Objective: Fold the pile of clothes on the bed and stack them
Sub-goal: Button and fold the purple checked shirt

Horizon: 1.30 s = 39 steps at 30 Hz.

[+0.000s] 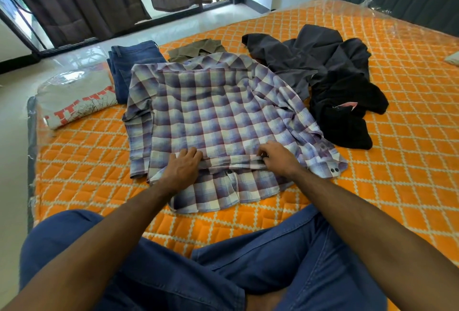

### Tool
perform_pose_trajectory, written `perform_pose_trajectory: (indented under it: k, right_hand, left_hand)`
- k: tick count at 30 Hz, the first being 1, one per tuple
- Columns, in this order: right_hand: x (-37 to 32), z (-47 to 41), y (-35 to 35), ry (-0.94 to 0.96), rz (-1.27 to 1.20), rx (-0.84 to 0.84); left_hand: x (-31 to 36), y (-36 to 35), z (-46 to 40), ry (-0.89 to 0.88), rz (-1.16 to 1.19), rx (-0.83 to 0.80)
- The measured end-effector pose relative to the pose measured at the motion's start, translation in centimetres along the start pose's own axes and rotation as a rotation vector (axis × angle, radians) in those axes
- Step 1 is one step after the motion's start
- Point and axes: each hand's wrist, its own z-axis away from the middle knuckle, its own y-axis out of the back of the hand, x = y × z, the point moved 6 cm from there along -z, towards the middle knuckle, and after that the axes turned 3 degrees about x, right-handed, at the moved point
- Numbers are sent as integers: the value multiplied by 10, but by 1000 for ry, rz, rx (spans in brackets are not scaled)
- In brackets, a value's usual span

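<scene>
A: What are the hands doing?

B: The left hand lies on the near part of the shirt, fingers curled into a ridge of gathered cloth and gripping it. The right hand pinches the same ridge further right, fingers bent round the fold.

A: Where does the shirt lie?

B: Spread back-up in the middle of the bed, collar at the far end, hem nearest the person. One cuff with two dark buttons sticks out to the right.

A: How will it handle?

B: I judge it light, thin and limp. It will sag and crease wherever it is unsupported, so taking the hem at two spread points, as now, looks sensible.

A: What else is around?

B: Far left, folded jeans touch the shirt's shoulder, with a grey printed top just beside them. An olive garment sits beyond the collar. To the right a loose dark pile waits, still unfolded, touching the shirt's right sleeve.
</scene>
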Motion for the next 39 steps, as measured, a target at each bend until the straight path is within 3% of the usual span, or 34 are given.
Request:
perform_pose_trajectory:
  k: [4,7,11,14,16,19,24,27,30,33,36,39]
  right_hand:
    - [10,8,17,38,-189,-161]
    - [15,23,18,56,-208,-295]
    - [12,33,12,43,-233,-353]
    - [9,38,6,31,-250,-436]
    - [5,42,5,37,-233,-519]
    - [1,45,3,55,-172,-624]
    - [-4,49,-8,72,-48,-643]
    - [-13,59,-20,105,76,-759]
    - [-15,59,-23,-30,-23,-802]
    - [-7,54,-13,-128,-145,-640]
    - [-10,47,-9,-3,-74,-375]
    - [-40,47,-26,141,-81,-366]
  left_hand:
    - [-14,3,11,-105,-217,-82]
    - [-19,6,29,-215,-399,-127]
    - [-20,8,41,-259,-526,-115]
    - [-21,9,48,-262,-406,-194]
    - [-19,7,57,-334,-243,-381]
    - [-19,11,71,-434,-253,-565]
    - [-15,11,66,-428,-50,-329]
    - [-1,-3,69,-426,-58,-366]
    - [12,-10,66,-388,-47,-353]
    - [25,-1,50,-355,-71,-276]
    - [49,9,34,-371,45,-34]
    - [70,-2,22,-352,218,-90]
